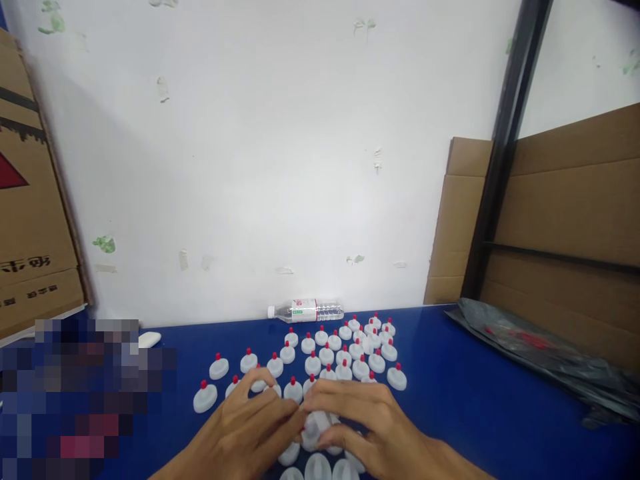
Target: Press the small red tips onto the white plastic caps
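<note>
My right hand (367, 413) is closed around a white plastic cap (314, 427), which is tilted on its side toward the left. Against that cap press the fingertips of my left hand (250, 423), curled together, with a speck of red showing beside them. What the left fingers pinch is hidden. Around and beyond both hands, several white caps with red tips (205, 397) stand upright on the blue table (450, 400). Closer to me, below the hands, lie several white caps without visible red tips (317, 468).
A clear water bottle (305, 310) lies on its side along the wall. Black plastic sheeting (530, 347) covers the right edge of the table. Cardboard stands at the left (40, 200) and right (570, 213). A dark metal post (505, 147) rises at the right.
</note>
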Demonstrator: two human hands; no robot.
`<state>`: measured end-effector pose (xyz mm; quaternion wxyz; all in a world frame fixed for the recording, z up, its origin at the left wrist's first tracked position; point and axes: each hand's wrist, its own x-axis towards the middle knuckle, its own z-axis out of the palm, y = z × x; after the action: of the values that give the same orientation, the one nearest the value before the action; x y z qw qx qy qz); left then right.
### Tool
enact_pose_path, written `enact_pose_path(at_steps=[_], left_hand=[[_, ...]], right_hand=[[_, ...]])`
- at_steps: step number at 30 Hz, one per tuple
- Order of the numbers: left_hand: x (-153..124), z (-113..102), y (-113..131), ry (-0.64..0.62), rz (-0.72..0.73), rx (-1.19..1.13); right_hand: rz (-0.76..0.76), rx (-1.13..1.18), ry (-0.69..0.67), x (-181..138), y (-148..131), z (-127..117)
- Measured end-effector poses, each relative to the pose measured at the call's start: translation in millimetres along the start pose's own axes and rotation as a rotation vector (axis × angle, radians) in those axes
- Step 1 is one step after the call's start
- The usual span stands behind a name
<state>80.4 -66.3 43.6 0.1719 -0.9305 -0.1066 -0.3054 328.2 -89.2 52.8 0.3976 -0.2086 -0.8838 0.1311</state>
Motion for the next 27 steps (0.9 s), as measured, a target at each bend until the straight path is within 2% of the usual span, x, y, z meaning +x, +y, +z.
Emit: enact_pose_path(at_steps=[2, 4, 7, 11, 16, 20, 24, 27], left_hand=[[3, -1, -5, 0.038, -0.067, 0.04], [3, -3, -9, 0.041, -0.153, 0.055], [-3, -6, -14, -0.073, -0.24, -0.002], [-8, -16, -12, -0.2, -0.331, -0.067], [-2, -30, -1, -0.385, -0.43, -0.106], [3, -28, 1, -0.5, -0.496, -0.16], [3, -21, -1, -0.537, -0.473, -0.166], [0, -19, -1, -0.519, -0.46, -0.182]], right_hand=[[-0.119, -0.2, 0.047, -2, 5, -4], [-0.176, -0.402, 0.101, -5, 13, -11], [-0.104, -0.55, 0.201, -9, 26, -26], [0.021, -0.568, 0.279, -12, 43, -46], [0.136, -0.528, 0.22, -11, 55, -58], [0.201, -0.484, 0.149, -8, 52, -63], [0.186, -0.473, 0.061, -6, 44, -59], [0.243, -0.414, -0.05, -7, 37, -55]])
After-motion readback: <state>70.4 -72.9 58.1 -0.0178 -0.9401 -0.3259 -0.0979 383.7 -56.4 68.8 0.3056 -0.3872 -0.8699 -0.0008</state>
